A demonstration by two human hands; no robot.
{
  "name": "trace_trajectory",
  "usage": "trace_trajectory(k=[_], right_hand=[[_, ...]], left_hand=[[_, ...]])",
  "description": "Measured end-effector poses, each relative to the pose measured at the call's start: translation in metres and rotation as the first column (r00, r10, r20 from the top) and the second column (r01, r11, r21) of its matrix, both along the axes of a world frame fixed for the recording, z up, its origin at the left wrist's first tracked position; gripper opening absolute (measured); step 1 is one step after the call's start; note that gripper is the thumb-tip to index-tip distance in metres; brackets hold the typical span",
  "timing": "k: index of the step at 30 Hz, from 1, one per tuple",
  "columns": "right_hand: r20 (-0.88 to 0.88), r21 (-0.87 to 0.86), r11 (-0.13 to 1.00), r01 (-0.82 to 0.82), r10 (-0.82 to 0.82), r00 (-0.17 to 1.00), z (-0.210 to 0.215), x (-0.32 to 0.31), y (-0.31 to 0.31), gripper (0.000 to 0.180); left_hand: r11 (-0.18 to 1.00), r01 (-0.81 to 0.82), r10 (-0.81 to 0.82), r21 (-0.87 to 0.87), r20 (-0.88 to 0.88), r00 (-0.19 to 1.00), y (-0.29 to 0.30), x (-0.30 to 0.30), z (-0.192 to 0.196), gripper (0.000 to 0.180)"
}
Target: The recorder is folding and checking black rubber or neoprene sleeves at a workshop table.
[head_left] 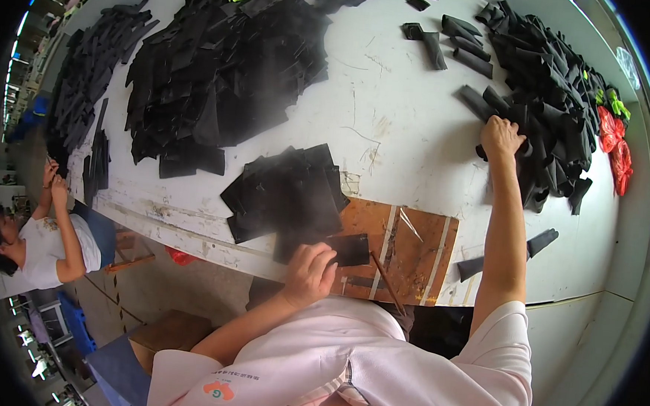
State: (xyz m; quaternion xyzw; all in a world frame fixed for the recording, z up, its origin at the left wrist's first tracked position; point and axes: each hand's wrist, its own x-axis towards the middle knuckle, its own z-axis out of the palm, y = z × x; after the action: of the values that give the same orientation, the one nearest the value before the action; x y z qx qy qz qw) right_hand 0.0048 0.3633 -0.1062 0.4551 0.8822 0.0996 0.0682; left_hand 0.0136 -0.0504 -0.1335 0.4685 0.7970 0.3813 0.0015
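A pale pink shirt (285, 364) bears a small orange emblem (218, 391) beside dark print. The left hand (309, 275), fingers bent, is at a flat black fabric rectangle (353, 250) on a brown board (417, 247) by the near table edge; I cannot tell whether it pinches. The right hand (502, 136) curls narrowly over rolled black fabric pieces (551, 131), its hold hidden. White tabletop (410, 141) stretches leftward from them.

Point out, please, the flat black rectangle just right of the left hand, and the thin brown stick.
Flat black rectangle (352, 250): head view, uncovered middle part.
Thin brown stick (388, 283): head view, mid-length.
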Motion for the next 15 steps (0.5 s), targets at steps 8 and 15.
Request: trace_trajectory(k=[8, 15], right_hand=[[-0.843, -0.224, 0.652, -0.725, 0.243, 0.479, 0.009, -0.117, -0.022, 0.042], [-0.729, -0.095, 0.815, -0.572, 0.335, 0.597, -0.059, -0.222, 0.007, 0.076]], left_hand=[[0.999, 0.015, -0.02, 0.046, 0.11, 0.994, 0.004, -0.002, -0.004, 0.018], [0.996, -0.003, -0.007, 0.084, 0.119, 0.993, 0.001, 0.001, -0.006, 0.019]])
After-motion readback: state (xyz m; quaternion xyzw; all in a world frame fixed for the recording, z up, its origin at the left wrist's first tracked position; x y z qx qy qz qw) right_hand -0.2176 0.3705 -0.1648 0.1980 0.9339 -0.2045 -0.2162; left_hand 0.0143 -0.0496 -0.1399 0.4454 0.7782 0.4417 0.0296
